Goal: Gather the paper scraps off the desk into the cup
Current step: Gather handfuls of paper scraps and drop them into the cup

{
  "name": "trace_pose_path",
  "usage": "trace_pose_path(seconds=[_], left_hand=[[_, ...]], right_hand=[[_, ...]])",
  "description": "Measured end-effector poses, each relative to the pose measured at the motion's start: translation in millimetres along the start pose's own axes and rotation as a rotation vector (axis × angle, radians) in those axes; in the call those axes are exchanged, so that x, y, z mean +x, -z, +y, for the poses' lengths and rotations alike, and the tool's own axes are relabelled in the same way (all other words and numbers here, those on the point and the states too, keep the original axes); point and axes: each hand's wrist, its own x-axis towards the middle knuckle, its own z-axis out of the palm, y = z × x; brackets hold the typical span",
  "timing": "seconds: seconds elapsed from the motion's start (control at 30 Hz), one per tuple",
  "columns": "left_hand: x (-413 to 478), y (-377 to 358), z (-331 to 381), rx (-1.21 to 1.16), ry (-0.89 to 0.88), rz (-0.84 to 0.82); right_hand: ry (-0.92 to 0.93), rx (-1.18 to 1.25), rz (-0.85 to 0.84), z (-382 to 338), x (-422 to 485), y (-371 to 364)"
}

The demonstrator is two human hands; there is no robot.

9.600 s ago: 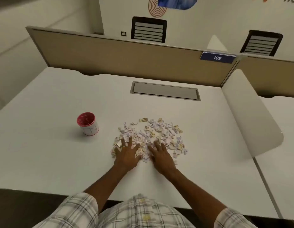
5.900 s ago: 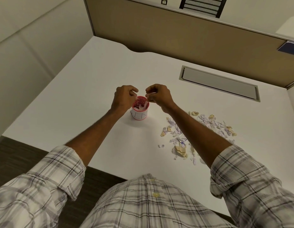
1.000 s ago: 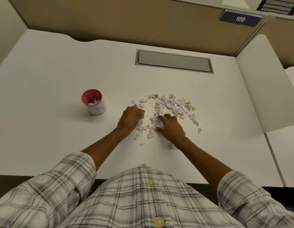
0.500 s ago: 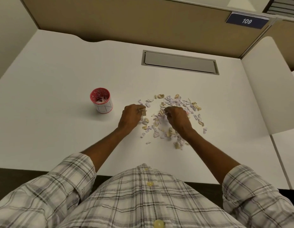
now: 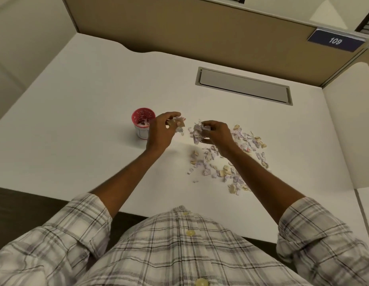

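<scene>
Left hand point(image 5: 161, 132) raised above the surface point(image 5: 76, 112), grip clenched on a small wad of paper scraps point(image 5: 227, 157), just right of the cup point(image 5: 142, 123) and partly overlapping its right edge in view. Right hand point(image 5: 217, 133) also lifted, grip closed around a bigger clump of scraps that sticks out to its left. Cup upright, long axis vertical, mouth up, a few scraps visible inside; sits left of the pile, apart from it. Rest of the scraps loose on the surface below and right of the right hand, spread running roughly from upper right to lower centre; individual pieces at random angles.

Versus half a second ago: both hands up off the pile and shifted left toward the cup, each carrying scraps. Cup same spot. View swung, so cup and pile sit further right in frame.
</scene>
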Motion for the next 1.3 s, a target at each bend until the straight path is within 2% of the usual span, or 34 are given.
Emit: trace_pose_path(seconds=[0.17, 0.33, 0.47, 0.77, 1.3], left_hand=[[16, 48, -12, -0.031, 0.057, 0.169], [25, 84, -29, 0.134, 0.099, 0.226], [25, 95, -36, 0.192, 0.108, 0.229], [27, 92, -34, 0.176, 0.147, 0.198], [43, 89, -40, 0.143, 0.164, 0.06]], right_hand=[[0.064, 0.037, -0.064, -34, 13, -41], [0.132, 0.014, -0.109, -64, 23, -88], [0.197, -0.048, -0.101, -78, 27, -119], [0.326, -0.373, 0.024, -86, 34, -158], [0.319, -0.598, -0.099, -91, 37, -159]])
